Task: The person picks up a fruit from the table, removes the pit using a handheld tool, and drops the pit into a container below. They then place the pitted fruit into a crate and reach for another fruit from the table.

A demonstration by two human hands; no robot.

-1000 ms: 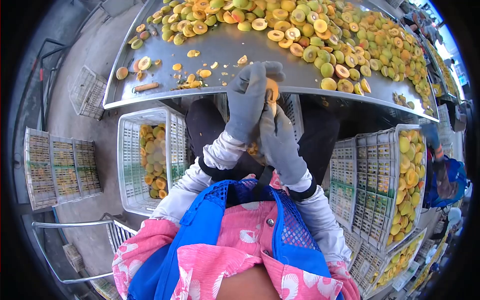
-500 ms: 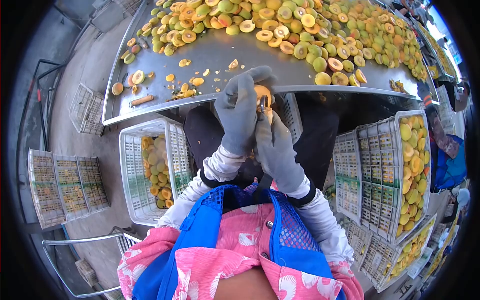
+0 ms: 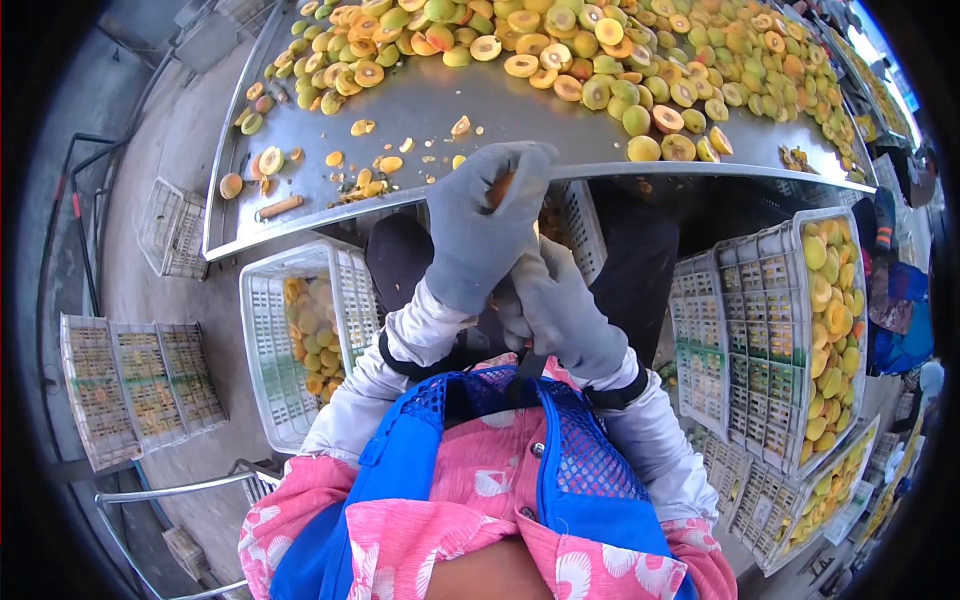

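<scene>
Grey knit gloves cover both your hands, which meet just above your lap, below the near edge of the steel table (image 3: 440,100). Your left hand (image 3: 478,235) is uppermost, its fingers curled around an orange fruit (image 3: 500,187), of which only a sliver shows between the glove's fingers; held that way it sits steady and turned toward the other hand. Your right hand (image 3: 560,305) lies just beneath, closed into a loose fist and pressed against the left; whatever it grips is hidden by the left glove, so you cannot tell whether a tool is there.

Left of your knees stands a white slatted crate (image 3: 265,350), partly filled with yellow-green fruit pieces, close enough to drop into. On your right, grey crates (image 3: 740,340) stand tilted, holding yellow halves (image 3: 830,330).

Farther off, the table's near strip carries only scraps, stones and a few halves (image 3: 370,175), while the heap of whole and halved fruit (image 3: 640,60) spreads across its far side and runs out of view. At the right margin, blue and dark clothing of another person (image 3: 900,320) is cut off and blurred.
</scene>
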